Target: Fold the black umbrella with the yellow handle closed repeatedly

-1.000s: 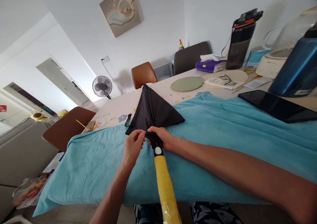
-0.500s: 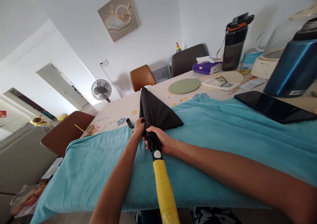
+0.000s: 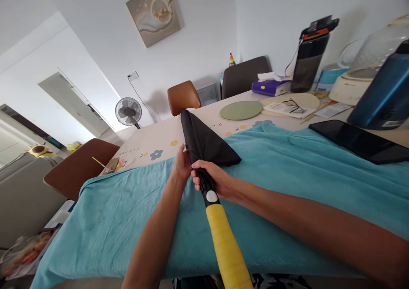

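A folded black umbrella (image 3: 207, 138) with a yellow handle (image 3: 226, 246) slants across the table, its tip pointing away from me. My right hand (image 3: 214, 178) is closed around the gathered black cloth, just above the white button (image 3: 211, 196). Against the umbrella's left side, my left hand (image 3: 182, 163) cups the cloth with its thumb up; some of its fingers are hidden behind the cloth. A loose flap of canopy spreads out to the right. Under both forearms lies a turquoise blanket (image 3: 128, 221).
On the right are a black tablet (image 3: 364, 141), a blue bottle (image 3: 381, 93), a dark drink bottle (image 3: 309, 59) and glasses (image 3: 294, 106). A green oval mat (image 3: 240, 110) and purple tissue box (image 3: 271, 87) lie farther back. Chairs (image 3: 183, 97) and a fan (image 3: 128, 111) stand beyond.
My left hand has shifted and turned along the umbrella's side, and the loose black strap left of it is out of sight. The right hand keeps its hold. The view has moved slightly.
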Demonstrator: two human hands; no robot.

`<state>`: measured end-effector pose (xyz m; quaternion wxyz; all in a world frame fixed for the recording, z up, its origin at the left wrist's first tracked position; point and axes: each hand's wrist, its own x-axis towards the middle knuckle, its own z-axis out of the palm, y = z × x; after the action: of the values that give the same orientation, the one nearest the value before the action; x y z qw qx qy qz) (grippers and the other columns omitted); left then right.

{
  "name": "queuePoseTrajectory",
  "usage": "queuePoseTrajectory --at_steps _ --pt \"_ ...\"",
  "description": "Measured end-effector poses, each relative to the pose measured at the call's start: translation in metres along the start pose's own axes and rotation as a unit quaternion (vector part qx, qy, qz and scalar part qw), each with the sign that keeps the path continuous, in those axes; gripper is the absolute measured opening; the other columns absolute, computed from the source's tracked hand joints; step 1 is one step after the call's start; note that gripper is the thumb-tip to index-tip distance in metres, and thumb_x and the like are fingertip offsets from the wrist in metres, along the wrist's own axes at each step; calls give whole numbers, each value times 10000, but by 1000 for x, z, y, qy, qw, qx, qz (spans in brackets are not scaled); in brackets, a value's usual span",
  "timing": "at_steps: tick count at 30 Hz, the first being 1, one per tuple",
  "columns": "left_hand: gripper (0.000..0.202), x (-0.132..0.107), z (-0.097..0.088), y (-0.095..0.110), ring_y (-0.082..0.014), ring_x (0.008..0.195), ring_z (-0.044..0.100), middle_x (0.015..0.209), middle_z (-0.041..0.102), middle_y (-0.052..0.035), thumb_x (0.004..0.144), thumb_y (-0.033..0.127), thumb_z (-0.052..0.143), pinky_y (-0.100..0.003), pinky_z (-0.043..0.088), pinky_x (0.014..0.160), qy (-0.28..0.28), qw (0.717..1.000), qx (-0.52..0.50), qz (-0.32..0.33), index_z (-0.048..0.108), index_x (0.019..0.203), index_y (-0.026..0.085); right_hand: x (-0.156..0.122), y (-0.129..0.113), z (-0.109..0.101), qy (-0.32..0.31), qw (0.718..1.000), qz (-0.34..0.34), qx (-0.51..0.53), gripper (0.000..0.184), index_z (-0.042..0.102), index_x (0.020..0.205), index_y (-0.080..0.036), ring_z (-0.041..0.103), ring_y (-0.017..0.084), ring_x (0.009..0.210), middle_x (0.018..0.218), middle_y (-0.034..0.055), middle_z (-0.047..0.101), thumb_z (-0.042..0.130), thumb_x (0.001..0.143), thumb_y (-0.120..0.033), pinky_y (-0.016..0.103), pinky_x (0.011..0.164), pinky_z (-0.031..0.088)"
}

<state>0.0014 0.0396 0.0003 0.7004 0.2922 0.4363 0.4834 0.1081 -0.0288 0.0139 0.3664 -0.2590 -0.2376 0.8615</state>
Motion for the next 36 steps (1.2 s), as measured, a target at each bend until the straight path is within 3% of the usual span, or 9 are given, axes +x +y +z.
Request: queuePoseTrajectory --at_steps 3,9,18,26,36 --pt "503 -6 -2 5 -209 818 629 806 674 -98 787 523 423 -312 485 791 -50 998 -28 -14 625 946 90 -2 8 5 20 997 16 -66 127 461 631 -152 477 113 374 445 -2 494 484 747 -199 232 378 437" --pt "478 -16 -11 7 -236 918 607 852 679 -66 748 526 502 -342 470 848 -115 990 -73 -17 636 963 121 -8 19 7 7 986 6 -167 148 495 600 -144 495 147 362 419 25 524 531 711 -235 265 356 439" --pt "363 -8 -17 -5 -242 879 630 816 683 -87 755 407 513 -357 514 797 -28 996 -26 -86 621 942 115 0 31 1 28 994 53 -95 124 512 675 -131 525 126 412 505 12 544 504 745 -233 258 392 474" --pt "360 -2 -20 -6 -240 825 647 802 692 -84 735 384 559 -371 521 794 -46 992 -48 -105 622 970 119 5 33 -3 30 994 58 -84 118 495 664 -136 522 134 405 503 3 529 505 743 -223 275 380 466" --pt "408 2 -18 -4 -233 801 653 820 690 -105 740 362 568 -354 515 802 -29 988 -65 -139 602 1024 72 10 33 -5 32 997 56 -42 78 503 711 -140 526 127 427 557 0 547 514 737 -212 277 392 473"
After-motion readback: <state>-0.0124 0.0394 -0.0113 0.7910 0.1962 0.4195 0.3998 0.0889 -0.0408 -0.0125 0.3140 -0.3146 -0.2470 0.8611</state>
